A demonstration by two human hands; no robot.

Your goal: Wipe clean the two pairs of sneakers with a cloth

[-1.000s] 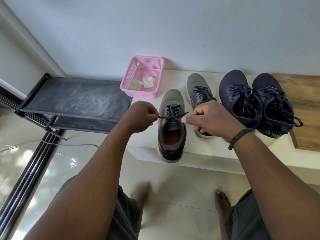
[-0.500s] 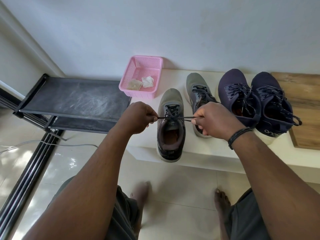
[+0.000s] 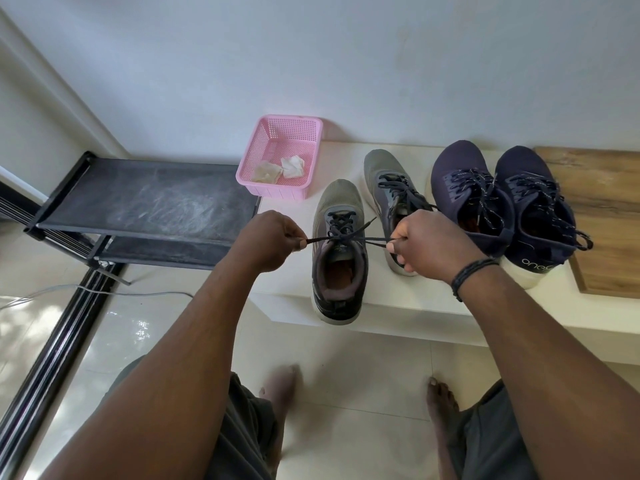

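Note:
Two pairs of sneakers stand on a white ledge [image 3: 433, 306]. The near grey sneaker [image 3: 341, 206] has its heel over the ledge's front edge. My left hand [image 3: 268, 240] pinches one end of its dark lace [image 3: 346, 239] and my right hand [image 3: 427, 244] pinches the other, the lace stretched taut between them. The second grey sneaker [image 3: 384, 174] lies behind, partly hidden by my right hand. A navy pair [image 3: 485, 188] stands to the right. Two crumpled cloths [image 3: 280, 168] lie in a pink basket [image 3: 301, 129].
A dusty black shoe rack [image 3: 152, 202] stands left of the ledge. A wooden board [image 3: 602, 202] lies on the ledge's right end. A thin cable [image 3: 104, 292] runs over the glossy tiled floor. My bare feet [image 3: 440, 407] are below the ledge.
Both hands have drawn apart, pulling the lace ends of the near grey sneaker tighter and straighter. The sneakers have stayed in place.

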